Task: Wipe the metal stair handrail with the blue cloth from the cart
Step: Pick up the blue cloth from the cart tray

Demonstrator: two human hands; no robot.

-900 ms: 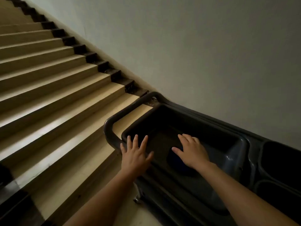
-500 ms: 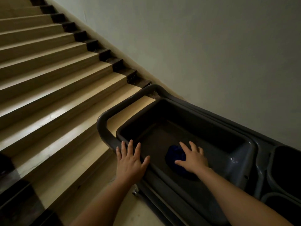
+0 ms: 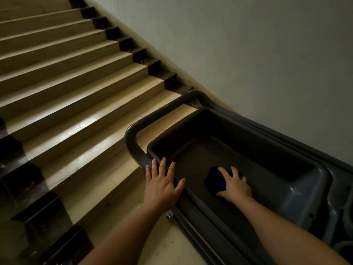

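Note:
A crumpled blue cloth (image 3: pixel 214 181) lies on the floor of the dark grey cart's top tray (image 3: pixel 298 180). My right hand (image 3: pixel 236 185) is down inside the tray, fingers curled around the cloth's right side and touching it. My left hand (image 3: pixel 161 183) hovers flat, fingers spread, over the tray's near left corner beside the cart's handle bar (image 3: pixel 133 142). The metal handrail is not in view.
Beige stairs (image 3: pixel 76 83) with dark side blocks climb to the upper left. A pale wall (image 3: pixel 248 44) runs along the right behind the cart. Further dark bins (image 3: pixel 343 217) sit at the cart's right end. Dark glossy panels (image 3: pixel 28 197) lie at lower left.
My right hand has dropped onto the blue cloth and closed its fingers around it. The left hand stayed near the tray corner. The view has shifted so the cart sits lower.

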